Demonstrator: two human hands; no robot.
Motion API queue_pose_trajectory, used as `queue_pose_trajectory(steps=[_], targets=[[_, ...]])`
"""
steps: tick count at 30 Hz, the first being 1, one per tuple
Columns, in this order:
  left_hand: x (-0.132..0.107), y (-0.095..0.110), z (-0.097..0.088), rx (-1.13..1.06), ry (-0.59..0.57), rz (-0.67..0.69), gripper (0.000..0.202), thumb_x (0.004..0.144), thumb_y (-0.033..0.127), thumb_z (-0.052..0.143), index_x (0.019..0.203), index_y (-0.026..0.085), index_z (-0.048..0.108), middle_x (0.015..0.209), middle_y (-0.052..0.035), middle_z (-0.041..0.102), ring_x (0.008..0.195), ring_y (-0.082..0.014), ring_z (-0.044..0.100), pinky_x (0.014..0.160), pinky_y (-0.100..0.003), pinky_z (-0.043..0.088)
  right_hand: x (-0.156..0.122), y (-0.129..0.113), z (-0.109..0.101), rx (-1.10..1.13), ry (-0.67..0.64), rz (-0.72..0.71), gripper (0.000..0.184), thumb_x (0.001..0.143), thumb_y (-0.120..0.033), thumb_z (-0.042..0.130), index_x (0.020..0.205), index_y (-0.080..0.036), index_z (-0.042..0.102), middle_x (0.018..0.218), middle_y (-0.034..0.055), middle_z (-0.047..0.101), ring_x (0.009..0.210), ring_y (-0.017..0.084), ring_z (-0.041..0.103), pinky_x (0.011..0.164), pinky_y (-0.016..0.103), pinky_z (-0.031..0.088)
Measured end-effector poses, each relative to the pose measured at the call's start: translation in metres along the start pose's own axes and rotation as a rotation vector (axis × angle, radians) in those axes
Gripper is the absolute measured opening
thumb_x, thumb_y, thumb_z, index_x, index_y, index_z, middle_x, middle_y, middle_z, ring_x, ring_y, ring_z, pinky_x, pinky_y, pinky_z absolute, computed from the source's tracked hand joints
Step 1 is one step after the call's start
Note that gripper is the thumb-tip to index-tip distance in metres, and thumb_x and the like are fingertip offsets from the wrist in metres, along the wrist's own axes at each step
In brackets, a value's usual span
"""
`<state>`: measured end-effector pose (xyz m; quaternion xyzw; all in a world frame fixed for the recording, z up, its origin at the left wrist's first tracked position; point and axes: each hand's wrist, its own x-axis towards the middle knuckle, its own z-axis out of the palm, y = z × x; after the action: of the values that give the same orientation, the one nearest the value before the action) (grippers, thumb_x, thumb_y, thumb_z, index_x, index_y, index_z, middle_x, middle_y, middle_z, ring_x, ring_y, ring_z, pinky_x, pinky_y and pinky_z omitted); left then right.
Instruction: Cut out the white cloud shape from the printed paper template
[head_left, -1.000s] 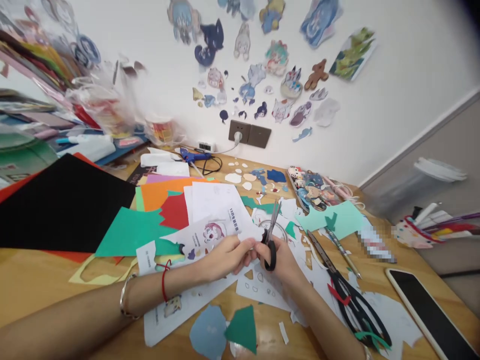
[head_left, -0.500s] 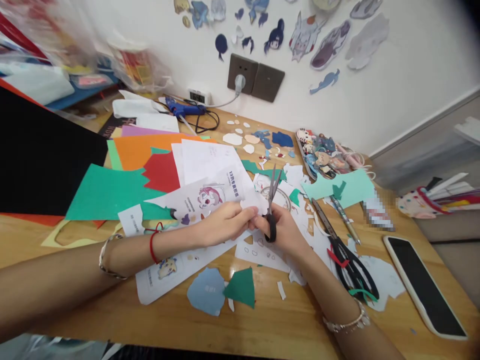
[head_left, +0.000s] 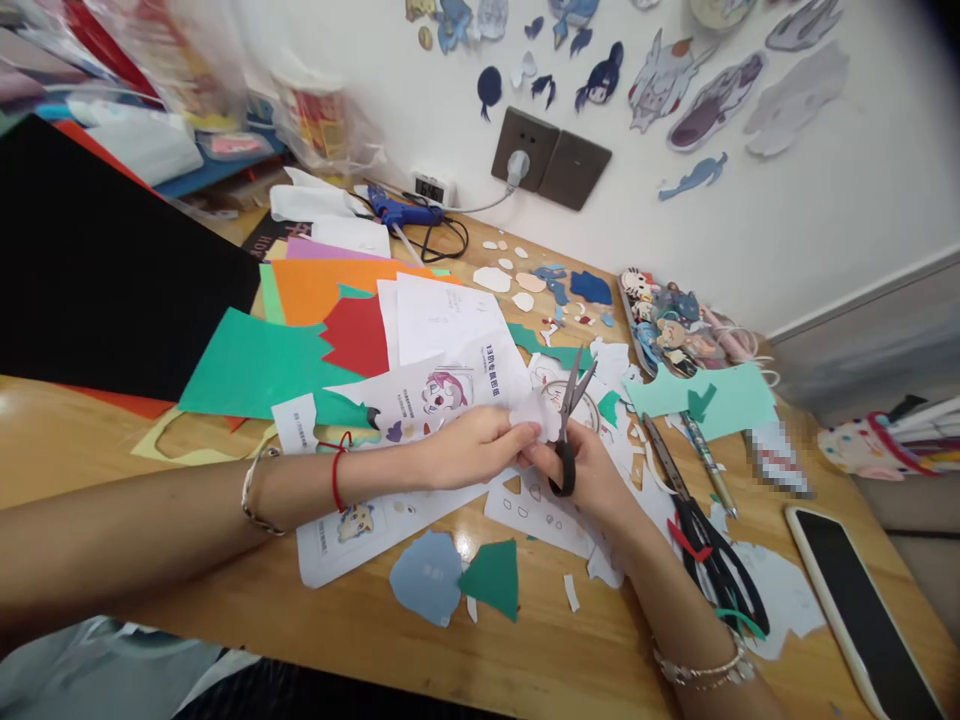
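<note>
My left hand (head_left: 469, 448) pinches a small white paper piece (head_left: 536, 412) just above the wooden table (head_left: 90, 440). My right hand (head_left: 581, 475) grips small black-handled scissors (head_left: 570, 420), blades slightly apart and pointing up, right beside the piece. Under both hands lies a white printed sheet (head_left: 431, 395) with cartoon figures. A red string and a metal bangle circle my left wrist.
Black, green, red and orange paper sheets (head_left: 255, 360) spread at left. Large scissors (head_left: 697, 540), a pen (head_left: 709, 465) and a phone (head_left: 855, 600) lie at right. A blue glue gun (head_left: 401, 212) rests near the wall socket. Blue and green scraps (head_left: 457, 580) sit by the front edge.
The view has tilted down and shifted; my hands keep holding the paper piece and scissors in the same spot. The blades look a little wider apart.
</note>
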<state>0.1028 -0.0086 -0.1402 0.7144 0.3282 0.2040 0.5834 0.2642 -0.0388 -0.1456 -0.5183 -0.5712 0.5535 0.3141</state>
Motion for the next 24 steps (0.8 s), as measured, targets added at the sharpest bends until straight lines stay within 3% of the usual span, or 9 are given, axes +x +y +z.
queue_pose_trajectory(steps=[8, 20, 24], targets=[[-0.0003, -0.0044, -0.0005, -0.026, -0.032, 0.069, 0.052, 0.088, 0.026, 0.03, 0.038, 0.019, 0.039, 0.035, 0.0054, 0.036, 0.04, -0.0077, 0.039, 0.047, -0.019, 0.033, -0.0008, -0.0016, -0.0029, -0.042, -0.007, 0.043, 0.022, 0.074, -0.038, 0.064, 0.079, -0.019, 0.053, 0.047, -0.0074, 0.044, 0.038, 0.007, 0.033, 0.036, 0.021, 0.025], [-0.0004, -0.0071, 0.0, 0.05, 0.003, 0.049, 0.041, 0.087, 0.029, 0.033, 0.053, 0.017, 0.053, 0.042, 0.0057, 0.04, 0.039, -0.0069, 0.037, 0.041, -0.02, 0.026, -0.0002, -0.0002, -0.0049, -0.026, -0.029, 0.043, 0.023, 0.071, -0.036, 0.066, 0.079, -0.018, 0.054, 0.05, -0.0073, 0.046, 0.04, 0.006, 0.035, 0.038, 0.02, 0.027], [0.0006, -0.007, 0.0002, 0.099, 0.013, 0.03, 0.043, 0.088, 0.031, 0.032, 0.049, 0.017, 0.046, 0.041, 0.0055, 0.041, 0.041, -0.0073, 0.039, 0.043, -0.02, 0.027, 0.0, -0.0003, -0.0049, 0.005, -0.036, 0.028, 0.021, 0.071, -0.034, 0.066, 0.079, -0.018, 0.054, 0.052, -0.007, 0.046, 0.041, 0.006, 0.036, 0.039, 0.02, 0.028]])
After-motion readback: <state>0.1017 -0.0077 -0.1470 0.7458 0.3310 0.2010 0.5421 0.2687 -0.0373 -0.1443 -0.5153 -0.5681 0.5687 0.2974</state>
